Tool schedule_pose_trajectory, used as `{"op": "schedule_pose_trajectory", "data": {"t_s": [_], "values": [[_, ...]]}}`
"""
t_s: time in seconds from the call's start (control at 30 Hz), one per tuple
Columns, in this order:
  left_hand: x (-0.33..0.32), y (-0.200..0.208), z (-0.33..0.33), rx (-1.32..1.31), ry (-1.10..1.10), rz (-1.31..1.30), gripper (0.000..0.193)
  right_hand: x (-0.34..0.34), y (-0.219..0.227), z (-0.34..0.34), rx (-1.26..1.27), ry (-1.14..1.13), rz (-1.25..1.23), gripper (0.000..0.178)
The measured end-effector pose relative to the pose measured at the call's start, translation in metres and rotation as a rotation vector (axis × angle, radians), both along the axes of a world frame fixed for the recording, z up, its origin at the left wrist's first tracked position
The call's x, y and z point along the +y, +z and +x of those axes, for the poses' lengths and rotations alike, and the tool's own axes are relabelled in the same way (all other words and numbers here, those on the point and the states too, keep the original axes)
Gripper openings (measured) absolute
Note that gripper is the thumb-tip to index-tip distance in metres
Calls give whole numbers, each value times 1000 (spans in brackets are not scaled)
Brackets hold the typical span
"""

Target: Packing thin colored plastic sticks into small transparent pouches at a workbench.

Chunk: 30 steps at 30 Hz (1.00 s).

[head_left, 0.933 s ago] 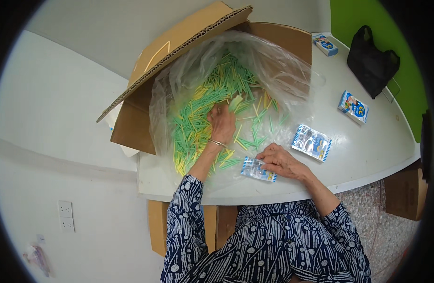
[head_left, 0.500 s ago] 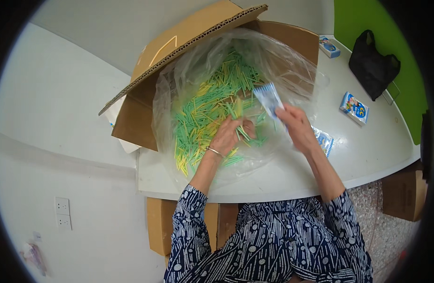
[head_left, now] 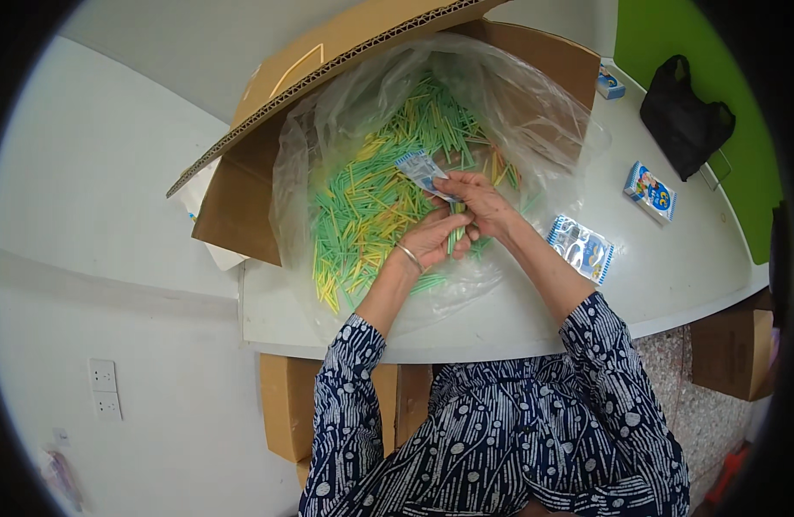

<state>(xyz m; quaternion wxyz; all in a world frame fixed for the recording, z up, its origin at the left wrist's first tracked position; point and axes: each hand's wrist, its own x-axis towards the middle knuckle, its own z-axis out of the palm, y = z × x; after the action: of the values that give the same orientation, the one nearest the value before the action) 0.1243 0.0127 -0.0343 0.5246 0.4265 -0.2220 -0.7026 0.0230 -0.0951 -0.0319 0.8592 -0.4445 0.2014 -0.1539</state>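
Green and yellow thin plastic sticks [head_left: 362, 207], like short straws, fill a clear plastic bag [head_left: 302, 164] inside an open cardboard box [head_left: 242, 194] lying on its side. Above the pile my left hand [head_left: 434, 238] is closed round a small bundle of green sticks [head_left: 456, 233]. My right hand [head_left: 481, 202] grips a small blue-and-white packet [head_left: 421, 169] and meets the left hand at the bundle's upper end. The packet tilts up to the left. Fingers hide where bundle and packet meet, so I cannot tell whether the sticks are inside it.
Right of my right forearm lie flat blue-and-silver packets [head_left: 581, 250] on the white table [head_left: 673, 276]. Farther right are a small printed carton [head_left: 650, 193], another carton [head_left: 611, 83] and a black plastic bag [head_left: 686, 121]. Cardboard boxes [head_left: 289, 405] stand beneath the table.
My right hand has moved left with the packet, up to my left hand. The left hand has come slightly right with its sticks. Flat packets on the table now show more fully.
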Motion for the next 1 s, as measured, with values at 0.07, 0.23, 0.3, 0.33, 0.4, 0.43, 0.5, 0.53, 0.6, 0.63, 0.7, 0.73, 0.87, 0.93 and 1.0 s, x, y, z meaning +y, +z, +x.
{"op": "schedule_pose_trajectory", "data": {"t_s": [0.07, 0.23, 0.3, 0.33, 0.4, 0.43, 0.5, 0.53, 0.6, 0.63, 0.7, 0.73, 0.87, 0.93, 1.0], "values": [[0, -1, 4, -37, 46, 116, 20, 2, 2, 3, 8, -10, -16, 19], [-3, 0, 0, -124, 169, 31, 20, -9, 2, -7, -99, -177, -194, 19], [-1, 0, 7, -146, 212, -38, 19, -12, 13, -21, -98, -224, -276, 17], [-2, 0, 8, -125, 344, -64, 21, -14, 11, -31, -76, -250, -367, 18], [-4, 5, 10, -105, 478, -93, 23, -11, 9, -51, -17, -213, -407, 17], [-5, 10, 10, -110, 551, -161, 24, -6, 9, -59, 48, -181, -441, 17], [-4, 22, 12, -114, 628, -223, 25, 7, 10, -70, 61, -134, -412, 17], [-6, 30, 12, -137, 664, -280, 25, 12, 10, -76, 77, -93, -384, 18], [-8, 45, 6, -164, 708, -359, 24, 16, 9, -87, 97, -64, -389, 20], [-10, 52, 0, -160, 703, -354, 24, 17, 7, -92, 110, -33, -398, 24], [-10, 64, -9, -252, 692, -432, 24, 17, 4, -96, 99, -11, -378, 24], [-10, 70, -14, -250, 692, -427, 24, 18, 3, -99, 87, 6, -363, 25], [-4, 80, -34, -305, 631, -507, 25, 22, 3, -105, 69, 12, -346, 24], [-2, 83, -43, -345, 624, -514, 26, 20, -4, -108, 38, 36, -380, 22], [0, 85, -52, -423, 638, -487, 29, 20, -4, -110, 56, 34, -396, 22]]}}
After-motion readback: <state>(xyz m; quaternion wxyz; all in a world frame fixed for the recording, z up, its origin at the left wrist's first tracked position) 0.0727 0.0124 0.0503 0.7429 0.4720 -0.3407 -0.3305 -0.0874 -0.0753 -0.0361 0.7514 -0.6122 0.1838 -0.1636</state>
